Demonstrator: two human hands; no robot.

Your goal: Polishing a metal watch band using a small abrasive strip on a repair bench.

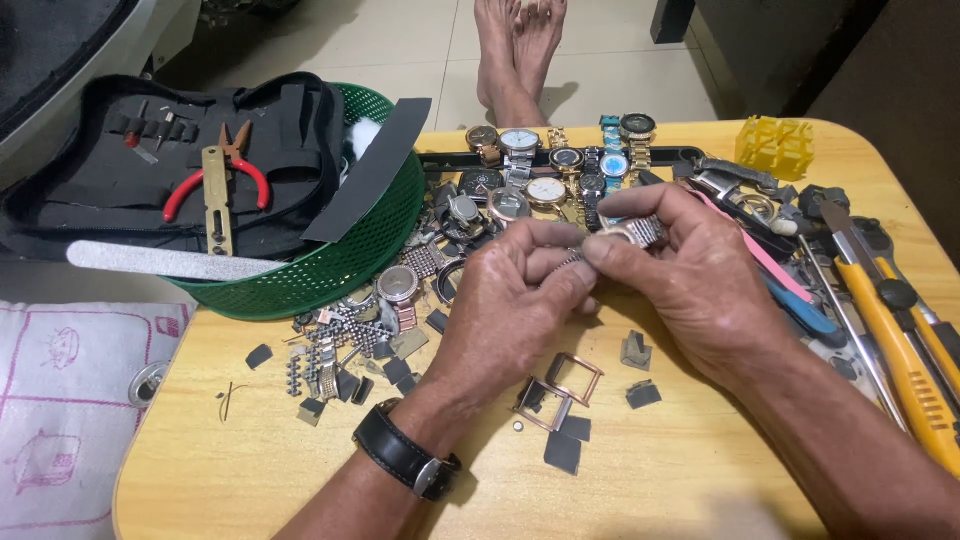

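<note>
Pale floor tiles lie beyond your wooden bench (pixel 250 440), and bare feet (pixel 518 45) rest on them at the far side. Both of your hands meet over the middle of the bench. Your left hand (pixel 505 310), with a black-strapped wristwatch (pixel 405 455) on its wrist, has its fingers (pixel 560 275) pinched narrow on one end of a metal watch band (pixel 628 232). Your right hand (pixel 685 265) grips the other end of the same band, thumb and fingertips closed tight on it, so the band is held just above the bench between the two hands.

Just beyond your hands lies a heap of watches (pixel 555 165), some laid in a row at the far edge. Near your left wrist, two square watch cases (pixel 560 390) lie touching each other, with dark strap scraps around them. Left of your hands sits a scatter of loose band links (pixel 330 360).

At the far left, a green basket (pixel 370 245) holds a black tool pouch (pixel 150 170) with red-handled pliers (pixel 225 170) in it; a long grey file (pixel 165 260) lies across the basket's near rim. On the right edge lie yellow utility knives (pixel 905 350), and a yellow plastic block (pixel 775 145) sits at the far right corner.
</note>
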